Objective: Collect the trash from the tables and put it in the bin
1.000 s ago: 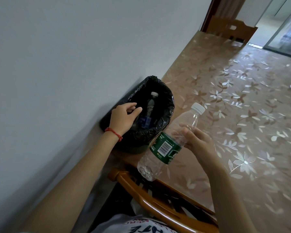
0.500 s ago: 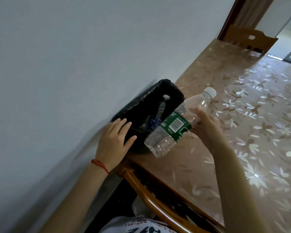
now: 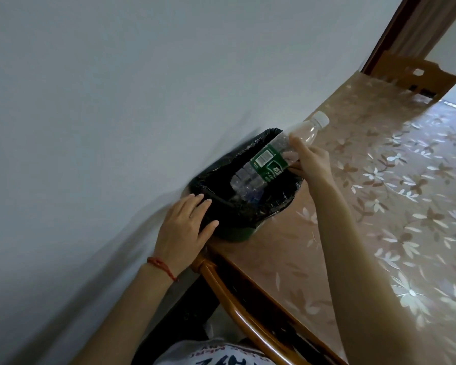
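A small bin lined with a black bag (image 3: 282,204) stands on the table's near corner against the wall. My right hand (image 3: 311,160) grips a clear plastic bottle (image 3: 269,164) with a green label and white cap, holding it tilted bottom-down over the bin's mouth. The bottle's base is at or just inside the rim. My left hand (image 3: 184,230) rests flat with straight fingers on the bin's near side. Another bottle lies dimly inside the bin, mostly hidden.
The table (image 3: 379,206) has a brown floral cover and runs along a pale wall (image 3: 116,101). A wooden chair back (image 3: 248,325) curves below the table edge near me. Another wooden chair (image 3: 416,77) stands at the far end by a doorway.
My right hand has carried the bottle left from over the table to over the bin's mouth. My left hand slid from the bin's rim down to its near side.
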A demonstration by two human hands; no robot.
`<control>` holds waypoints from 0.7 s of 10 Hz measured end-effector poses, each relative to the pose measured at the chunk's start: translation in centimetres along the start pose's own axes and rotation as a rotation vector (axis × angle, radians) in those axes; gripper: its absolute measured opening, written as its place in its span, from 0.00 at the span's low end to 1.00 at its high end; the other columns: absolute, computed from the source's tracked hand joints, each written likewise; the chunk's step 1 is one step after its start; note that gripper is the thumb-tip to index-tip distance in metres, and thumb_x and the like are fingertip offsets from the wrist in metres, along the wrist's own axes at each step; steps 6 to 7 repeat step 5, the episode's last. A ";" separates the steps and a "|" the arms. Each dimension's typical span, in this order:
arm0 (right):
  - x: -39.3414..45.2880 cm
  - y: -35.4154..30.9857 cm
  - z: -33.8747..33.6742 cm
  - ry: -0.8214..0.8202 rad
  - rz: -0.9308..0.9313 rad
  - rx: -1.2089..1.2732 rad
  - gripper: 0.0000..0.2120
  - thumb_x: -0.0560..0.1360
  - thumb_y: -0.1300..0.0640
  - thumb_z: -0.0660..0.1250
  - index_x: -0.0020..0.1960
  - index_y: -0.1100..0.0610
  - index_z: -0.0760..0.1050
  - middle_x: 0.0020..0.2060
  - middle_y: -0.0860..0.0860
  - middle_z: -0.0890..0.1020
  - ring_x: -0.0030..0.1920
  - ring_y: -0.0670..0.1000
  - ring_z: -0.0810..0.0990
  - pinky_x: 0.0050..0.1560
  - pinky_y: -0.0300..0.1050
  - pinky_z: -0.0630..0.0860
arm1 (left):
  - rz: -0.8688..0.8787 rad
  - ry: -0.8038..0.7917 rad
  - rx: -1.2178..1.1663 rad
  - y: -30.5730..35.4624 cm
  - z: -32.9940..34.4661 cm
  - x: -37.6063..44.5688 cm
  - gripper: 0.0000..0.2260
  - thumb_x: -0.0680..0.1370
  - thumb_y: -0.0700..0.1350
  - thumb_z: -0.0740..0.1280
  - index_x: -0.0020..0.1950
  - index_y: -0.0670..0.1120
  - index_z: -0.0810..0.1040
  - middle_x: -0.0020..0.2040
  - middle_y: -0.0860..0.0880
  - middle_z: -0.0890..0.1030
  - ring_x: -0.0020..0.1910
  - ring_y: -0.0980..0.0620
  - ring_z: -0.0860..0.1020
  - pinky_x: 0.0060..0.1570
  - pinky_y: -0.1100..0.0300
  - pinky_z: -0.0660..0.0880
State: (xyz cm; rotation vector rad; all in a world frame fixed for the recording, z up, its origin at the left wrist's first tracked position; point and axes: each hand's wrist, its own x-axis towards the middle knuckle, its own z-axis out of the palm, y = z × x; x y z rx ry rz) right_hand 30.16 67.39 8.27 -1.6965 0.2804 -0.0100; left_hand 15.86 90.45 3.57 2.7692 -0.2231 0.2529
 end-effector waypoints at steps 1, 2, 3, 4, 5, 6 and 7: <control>-0.1 0.4 1.0 0.002 -0.014 -0.149 0.16 0.67 0.39 0.70 0.35 0.53 0.79 0.30 0.47 0.82 0.31 0.44 0.80 0.36 0.39 0.78 | -0.006 0.008 -0.009 0.2 0.1 0.0 0.23 0.75 0.54 0.56 0.59 0.39 0.76 0.57 0.39 0.79 0.58 0.40 0.76 0.58 0.46 0.73; -0.6 0.8 1.7 0.005 -0.060 -0.280 0.18 0.65 0.36 0.69 0.30 0.50 0.76 0.19 0.41 0.78 0.21 0.38 0.75 0.21 0.29 0.68 | 0.012 0.024 -0.019 0.3 0.3 -0.1 0.22 0.75 0.54 0.56 0.58 0.39 0.76 0.57 0.39 0.80 0.58 0.40 0.77 0.58 0.46 0.73; -1.1 1.0 2.0 0.028 -0.087 -0.458 0.24 0.65 0.31 0.65 0.36 0.53 0.78 0.23 0.44 0.77 0.26 0.44 0.76 0.25 0.37 0.69 | 0.025 0.037 -0.032 0.2 0.4 0.0 0.22 0.75 0.54 0.56 0.59 0.39 0.76 0.57 0.39 0.79 0.58 0.41 0.76 0.58 0.47 0.74; -1.3 1.4 1.6 0.050 -0.124 -0.549 0.33 0.67 0.31 0.63 0.57 0.57 0.76 0.43 0.51 0.82 0.47 0.53 0.79 0.47 0.50 0.75 | 0.066 0.095 -0.023 0.0 0.6 0.1 0.22 0.75 0.54 0.57 0.59 0.39 0.76 0.57 0.40 0.80 0.59 0.41 0.76 0.59 0.48 0.73; -2.6 1.8 0.8 0.093 -0.191 -0.553 0.38 0.68 0.32 0.63 0.69 0.56 0.66 0.62 0.54 0.76 0.63 0.55 0.73 0.63 0.58 0.70 | 0.070 0.099 -0.055 0.4 0.5 0.4 0.23 0.76 0.54 0.56 0.60 0.39 0.75 0.57 0.40 0.79 0.60 0.42 0.75 0.60 0.50 0.71; -2.6 1.8 0.8 0.093 -0.191 -0.553 0.38 0.68 0.32 0.63 0.69 0.56 0.66 0.62 0.54 0.76 0.63 0.55 0.73 0.63 0.58 0.70 | 0.070 0.099 -0.055 0.4 0.5 0.4 0.23 0.76 0.54 0.56 0.60 0.39 0.75 0.57 0.40 0.79 0.60 0.42 0.75 0.60 0.50 0.71; -2.6 1.8 0.8 0.093 -0.191 -0.553 0.38 0.68 0.32 0.63 0.69 0.56 0.66 0.62 0.54 0.76 0.63 0.55 0.73 0.63 0.58 0.70 | 0.070 0.099 -0.055 0.4 0.5 0.4 0.23 0.76 0.54 0.56 0.60 0.39 0.75 0.57 0.40 0.79 0.60 0.42 0.75 0.60 0.50 0.71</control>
